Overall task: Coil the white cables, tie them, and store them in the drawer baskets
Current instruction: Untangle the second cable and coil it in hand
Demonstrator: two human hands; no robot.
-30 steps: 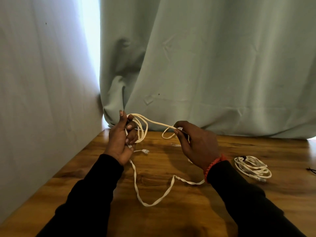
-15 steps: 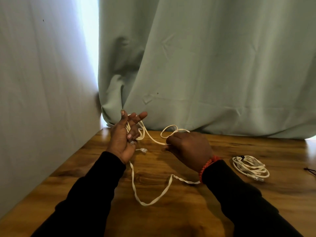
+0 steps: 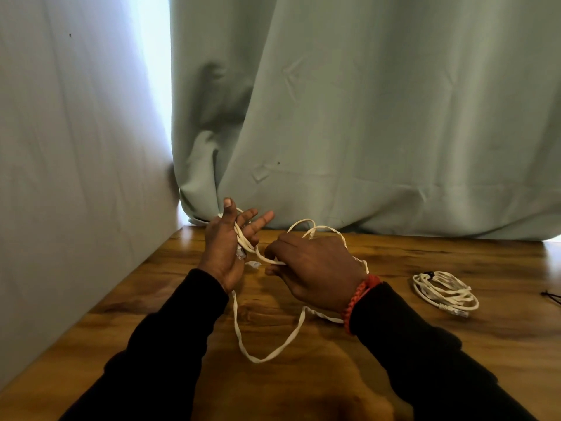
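**Desk:** Where are you in the job?

**Me:** Partway through the second cable, as I read it. One bundle [image 3: 444, 292] already lies coiled on the tabletop [image 3: 394, 354], well off to the right of my hands. There's something dark at its far edge that may be a tie, but it's too small for me to swear to.

**Desk:** And the one you're working?

**Me:** The loose cable [image 3: 267, 354] is only partly wound. A few turns run across my left hand [image 3: 226, 253]; its fingers [image 3: 258, 221] are spread and straight, thumb up, so the loops lie over the palm without being gripped. My right hand [image 3: 315, 268] has its fingers curled, pinching the strand just beside the left palm, with a slack loop arching up behind the knuckles.

**Desk:** How much slack remains?

**Me:** A long tail hangs from under the left wrist, sags onto the tabletop in a curve and goes under my right sleeve. One plug [image 3: 253, 264] dangles between the hands. So I'd say most of this cable is not yet coiled.

**Desk:** What's left after that?

**Me:** Finish winding, tie it, then store both bundles. I can't see any drawer or baskets from here, only the curtain [image 3: 364, 117] behind. A thin dark item [image 3: 551, 296] at the right edge could be a spare tie; I can't tell.
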